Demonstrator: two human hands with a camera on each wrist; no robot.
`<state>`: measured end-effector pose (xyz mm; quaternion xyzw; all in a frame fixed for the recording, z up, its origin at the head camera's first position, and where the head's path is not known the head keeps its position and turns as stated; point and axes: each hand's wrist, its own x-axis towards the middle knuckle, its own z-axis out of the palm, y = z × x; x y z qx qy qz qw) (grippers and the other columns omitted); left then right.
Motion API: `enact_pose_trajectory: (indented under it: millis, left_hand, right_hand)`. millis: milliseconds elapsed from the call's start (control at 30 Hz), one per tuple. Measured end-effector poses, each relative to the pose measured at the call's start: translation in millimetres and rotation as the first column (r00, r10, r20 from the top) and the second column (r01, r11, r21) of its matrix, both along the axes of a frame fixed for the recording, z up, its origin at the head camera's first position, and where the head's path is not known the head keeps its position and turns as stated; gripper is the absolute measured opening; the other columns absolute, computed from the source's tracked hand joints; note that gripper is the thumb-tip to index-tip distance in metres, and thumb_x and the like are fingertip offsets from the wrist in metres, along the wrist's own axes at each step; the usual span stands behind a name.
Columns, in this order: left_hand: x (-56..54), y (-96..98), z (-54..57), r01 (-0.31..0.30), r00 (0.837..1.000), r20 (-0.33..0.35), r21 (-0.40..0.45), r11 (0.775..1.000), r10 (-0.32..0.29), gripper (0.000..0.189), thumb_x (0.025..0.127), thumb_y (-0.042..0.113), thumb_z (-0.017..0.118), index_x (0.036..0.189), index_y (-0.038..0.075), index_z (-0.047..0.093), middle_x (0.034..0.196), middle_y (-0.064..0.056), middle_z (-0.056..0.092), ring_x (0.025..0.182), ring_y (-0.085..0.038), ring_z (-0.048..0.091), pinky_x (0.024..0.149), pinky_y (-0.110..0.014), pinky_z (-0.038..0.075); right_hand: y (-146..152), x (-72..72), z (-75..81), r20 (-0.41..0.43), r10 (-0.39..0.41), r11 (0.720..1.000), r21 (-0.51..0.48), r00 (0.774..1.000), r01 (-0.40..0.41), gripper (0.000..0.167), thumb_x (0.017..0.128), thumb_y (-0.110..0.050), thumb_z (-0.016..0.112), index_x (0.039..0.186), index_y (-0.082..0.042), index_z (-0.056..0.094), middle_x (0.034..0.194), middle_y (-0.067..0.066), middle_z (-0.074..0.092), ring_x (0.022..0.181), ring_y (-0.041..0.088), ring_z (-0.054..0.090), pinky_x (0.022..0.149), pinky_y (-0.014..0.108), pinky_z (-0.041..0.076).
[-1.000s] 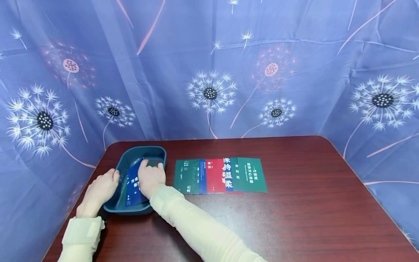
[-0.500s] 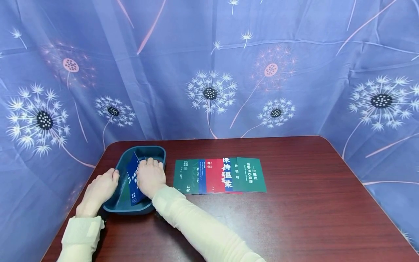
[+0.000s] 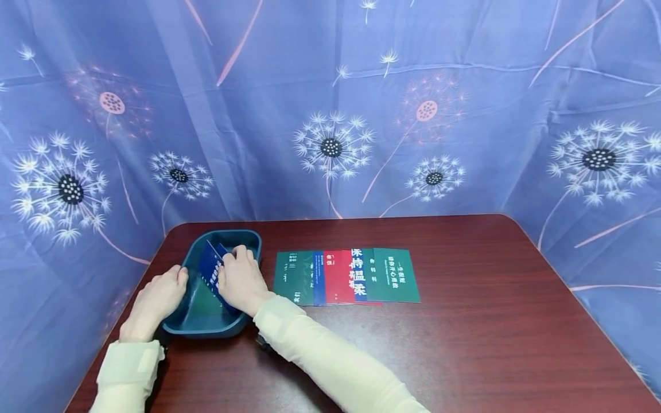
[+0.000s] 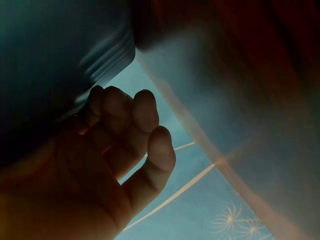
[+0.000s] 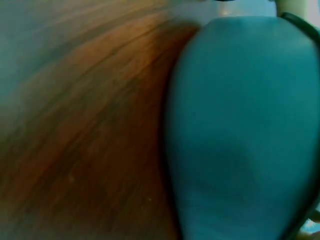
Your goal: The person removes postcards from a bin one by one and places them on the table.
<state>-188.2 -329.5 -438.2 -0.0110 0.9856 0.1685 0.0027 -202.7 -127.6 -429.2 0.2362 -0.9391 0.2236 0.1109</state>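
Nearest, we see the left hand [image 3: 157,297] gripping the rim of the tray [image 3: 203,332]; inside it, left of the pinching right fingers, the blue cards [image 3: 210,269] lean tilted, held by the right hand [image 3: 241,281]. We judge them light, slippery and easily creased, best held by their long edges. Compared with half a second ago, their near end has swung toward the right wrist.

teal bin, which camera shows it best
The head view: nearly all of the teal bin shows, with rim, inside and blue cards. The left wrist view gives only a dark bit of its outside; the right wrist view, a blurred close-up of one side.
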Motion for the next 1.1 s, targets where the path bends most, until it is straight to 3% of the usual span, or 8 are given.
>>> enact_pose_trajectory:
  millis: [133,267,400,533,667,867,1100]
  left_hand:
    - [1.1,-0.9,1.1,-0.002,1.000,0.001,0.003,1.000,0.002,0.046,0.106,0.037,0.026,0.108,-0.001,0.053,0.096,-0.031,0.059,0.080,-0.045,0.060,0.066,-0.059,0.044]
    - [1.9,-0.1,0.5,0.000,1.000,-0.008,0.005,1.000,0.000,0.046,0.106,0.037,0.026,0.107,0.000,0.053,0.097,-0.032,0.059,0.081,-0.047,0.060,0.064,-0.059,0.044]
    - [3.1,-0.1,-0.3,-0.001,1.000,0.000,0.002,1.000,0.001,0.047,0.106,0.037,0.026,0.110,-0.002,0.053,0.101,-0.034,0.059,0.083,-0.047,0.059,0.066,-0.061,0.044]
    - [3.4,-0.8,-0.4,-0.006,1.000,0.009,0.000,1.000,0.006,0.047,0.106,0.036,0.027,0.113,-0.004,0.052,0.102,-0.034,0.058,0.082,-0.046,0.059,0.069,-0.062,0.045]
    - [2.6,-0.3,-0.5,-0.010,1.000,0.005,0.001,1.000,0.010,0.046,0.106,0.035,0.028,0.114,-0.004,0.052,0.101,-0.034,0.058,0.080,-0.044,0.059,0.069,-0.061,0.045]
    - [0.5,0.7,0.6,-0.010,1.000,-0.005,0.004,1.000,0.010,0.047,0.106,0.035,0.027,0.113,-0.003,0.052,0.101,-0.034,0.058,0.083,-0.046,0.059,0.070,-0.062,0.045]
    - [-0.2,1.3,0.7,-0.016,1.000,0.016,0.003,1.000,0.016,0.047,0.106,0.036,0.028,0.115,-0.004,0.051,0.103,-0.034,0.058,0.084,-0.046,0.059,0.073,-0.063,0.045]
  right_hand:
    - [9,1.0,6.9,0.014,0.019,0.998,-0.062,1.000,-0.018,0.025,0.101,-0.026,0.048,0.108,-0.011,0.067,0.111,0.004,0.057,0.098,0.015,0.052,0.090,0.027,0.045]
    - [19,0.9,14.7,0.017,0.031,0.987,-0.161,0.999,-0.027,0.019,0.100,-0.025,0.051,0.095,-0.013,0.066,0.089,0.000,0.060,0.079,0.011,0.056,0.072,0.024,0.048]
    - [32,3.3,25.0,0.057,0.059,0.961,-0.273,0.997,-0.041,0.022,0.100,-0.024,0.052,0.081,-0.016,0.056,0.071,-0.004,0.054,0.061,0.007,0.050,0.054,0.021,0.042]
    - [46,4.9,35.5,0.113,0.077,0.929,-0.368,0.991,-0.030,0.029,0.100,-0.024,0.053,0.072,-0.017,0.050,0.062,-0.005,0.050,0.053,0.007,0.048,0.046,0.021,0.039]
    - [64,4.1,45.4,0.163,0.066,0.889,-0.457,0.984,0.016,0.029,0.099,-0.025,0.056,0.071,-0.018,0.056,0.062,-0.007,0.055,0.056,0.006,0.053,0.047,0.022,0.042]
    - [104,-0.2,58.3,0.254,0.098,0.795,-0.602,0.962,0.078,0.017,0.098,-0.023,0.060,0.085,-0.015,0.068,0.076,-0.005,0.067,0.063,0.007,0.063,0.054,0.024,0.052]
    - [163,-8.6,61.2,0.308,0.054,0.754,-0.637,0.950,0.163,0.010,0.095,-0.015,0.065,0.097,-0.007,0.069,0.081,0.003,0.070,0.064,0.014,0.066,0.057,0.030,0.054]
